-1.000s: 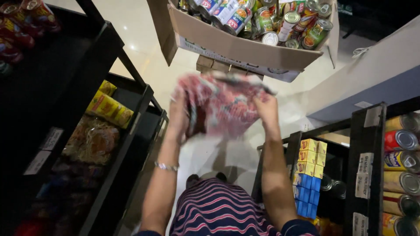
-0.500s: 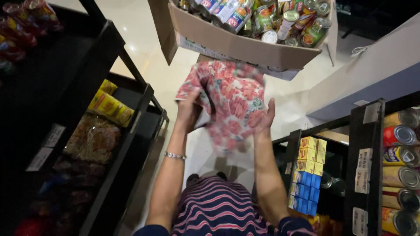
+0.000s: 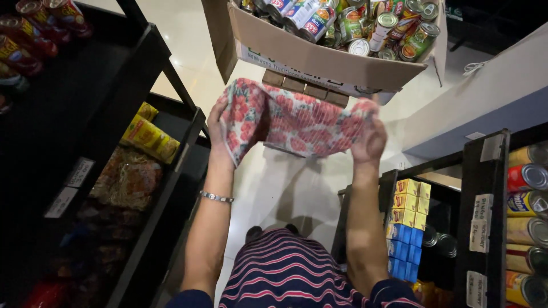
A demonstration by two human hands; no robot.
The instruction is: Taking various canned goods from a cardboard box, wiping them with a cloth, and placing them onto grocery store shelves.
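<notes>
A red and pink floral cloth (image 3: 297, 120) is stretched out between both my hands, in front of me and above the floor. My left hand (image 3: 218, 128) grips its left end, where the fabric hangs folded. My right hand (image 3: 370, 140) grips its right end. A silver bracelet (image 3: 216, 197) sits on my left wrist. Just beyond the cloth stands a cardboard box (image 3: 319, 57) filled with several tin cans.
A black shelf unit (image 3: 137, 188) on the left holds yellow packets (image 3: 147, 132), bagged noodles and red cans. On the right another black shelf (image 3: 474, 222) carries yellow and blue small boxes (image 3: 408, 217) and cans. A pale tiled floor (image 3: 285, 188) runs between them.
The cloth was bunched between my hands, then hung down in a fold. Now my hands have moved apart and pulled it out wide sideways.
</notes>
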